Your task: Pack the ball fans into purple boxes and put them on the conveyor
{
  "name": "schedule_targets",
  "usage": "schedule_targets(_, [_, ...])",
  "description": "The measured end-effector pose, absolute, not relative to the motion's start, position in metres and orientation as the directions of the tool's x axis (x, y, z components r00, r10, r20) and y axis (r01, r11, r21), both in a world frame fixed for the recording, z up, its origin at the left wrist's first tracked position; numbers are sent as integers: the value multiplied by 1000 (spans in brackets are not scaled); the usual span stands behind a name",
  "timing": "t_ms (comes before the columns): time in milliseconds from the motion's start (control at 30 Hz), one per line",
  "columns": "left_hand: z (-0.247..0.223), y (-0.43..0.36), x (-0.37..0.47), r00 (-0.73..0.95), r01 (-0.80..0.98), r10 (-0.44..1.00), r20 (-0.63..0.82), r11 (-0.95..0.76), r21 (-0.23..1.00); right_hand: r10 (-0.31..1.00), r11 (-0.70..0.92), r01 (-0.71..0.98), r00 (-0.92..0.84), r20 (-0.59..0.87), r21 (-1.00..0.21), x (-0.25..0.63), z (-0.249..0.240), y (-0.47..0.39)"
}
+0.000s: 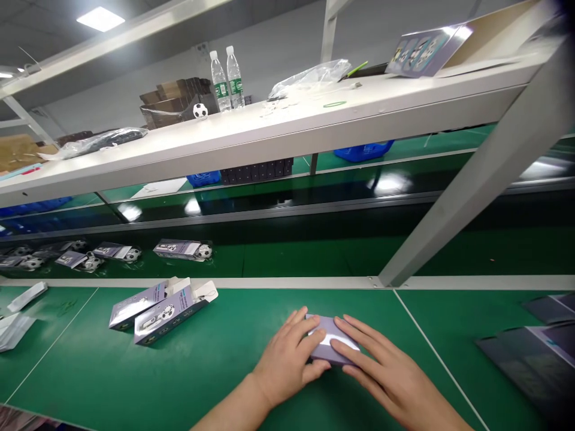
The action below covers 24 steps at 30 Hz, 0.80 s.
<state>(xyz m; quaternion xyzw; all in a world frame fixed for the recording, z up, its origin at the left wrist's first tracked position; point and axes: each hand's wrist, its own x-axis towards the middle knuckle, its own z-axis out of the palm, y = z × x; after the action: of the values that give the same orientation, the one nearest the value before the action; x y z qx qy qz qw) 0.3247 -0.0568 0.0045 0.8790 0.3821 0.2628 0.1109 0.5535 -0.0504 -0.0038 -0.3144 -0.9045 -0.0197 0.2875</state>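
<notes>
The box [329, 331], small and purple-grey with a bright sheen on top, sits nearer than the post [453, 209] and left of its foot. Left hand [287, 359] and right hand [389, 371], backs up, grasp it from both sides, fingers spread over its top.

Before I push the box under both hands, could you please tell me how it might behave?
The box would probably slide rather than tip, since it seems to lie flat on the table. Its straight edges suggest fairly stiff card, and the bright glare on top hints at a slightly slippery surface.
</notes>
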Motion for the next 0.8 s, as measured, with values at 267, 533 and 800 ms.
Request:
schedule_targets(267, [23, -64, 326, 503, 618, 768, 395, -640, 456, 637, 767, 540, -575, 513, -347, 553, 7, -49])
schedule_targets(533, [19, -75, 323, 541, 665, 816, 201, -562, 492, 629, 776, 491, -639, 442, -395, 556, 19, -47])
schedule_targets(800, [7, -84, 323, 524, 732, 833, 179, -548, 405, 585, 794, 539, -549, 597, -281, 553, -18, -62])
